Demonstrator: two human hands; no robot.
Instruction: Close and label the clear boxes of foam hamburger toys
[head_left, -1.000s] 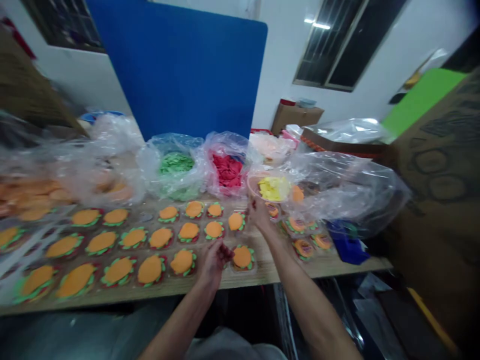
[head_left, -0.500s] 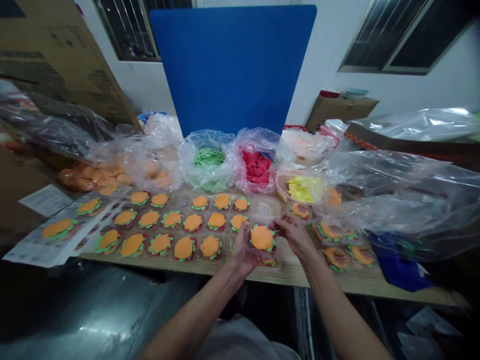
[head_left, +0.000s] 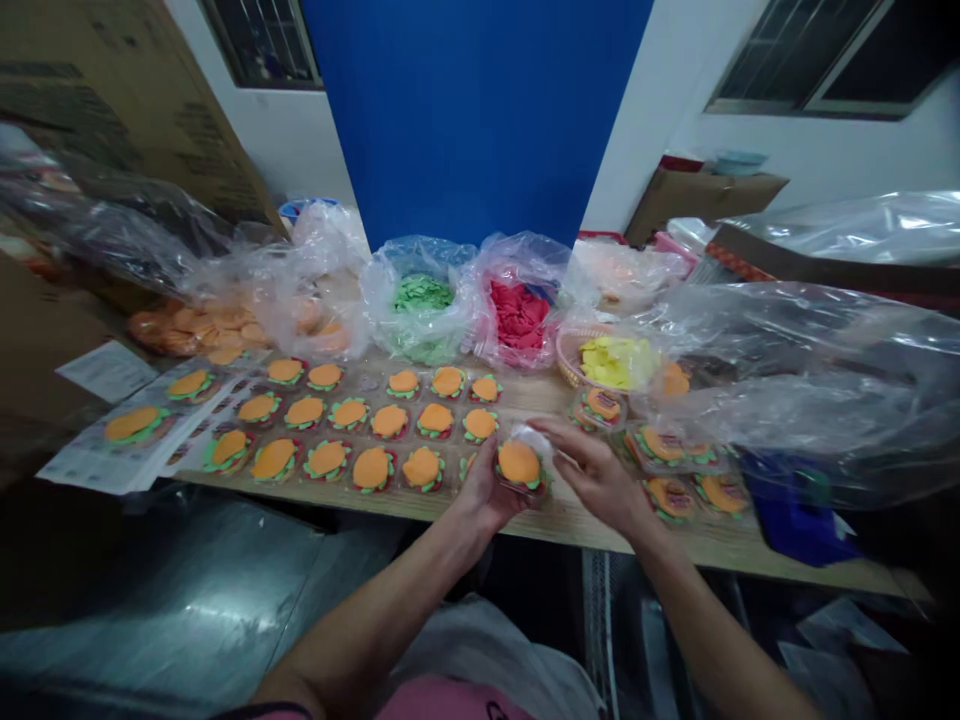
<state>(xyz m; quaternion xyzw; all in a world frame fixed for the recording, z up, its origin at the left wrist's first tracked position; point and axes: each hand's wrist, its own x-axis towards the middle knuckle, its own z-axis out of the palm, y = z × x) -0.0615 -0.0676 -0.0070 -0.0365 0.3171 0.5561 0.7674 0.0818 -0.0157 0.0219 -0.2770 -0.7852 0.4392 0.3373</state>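
My left hand [head_left: 484,492] holds a small clear container with an orange-topped burger toy [head_left: 519,464] in it, just above the wooden table's front edge [head_left: 525,520]. My right hand [head_left: 596,475] has its fingers spread over the container's right side, touching its clear lid. Rows of like orange burger toys [head_left: 373,468] lie on the table to the left. Several lidded, labelled containers [head_left: 673,497] sit to the right.
Plastic bags of green pieces [head_left: 422,296], red pieces [head_left: 517,312] and orange pieces [head_left: 217,325] stand at the back, with a basket of yellow pieces [head_left: 613,360]. A blue panel [head_left: 480,110] rises behind. Large clear plastic sheets [head_left: 810,380] and cardboard boxes [head_left: 112,90] flank the table.
My left hand picked up a burger container from the table's front. My right hand came back from the yellow basket and now rests on the container's lid. The camera swung left.
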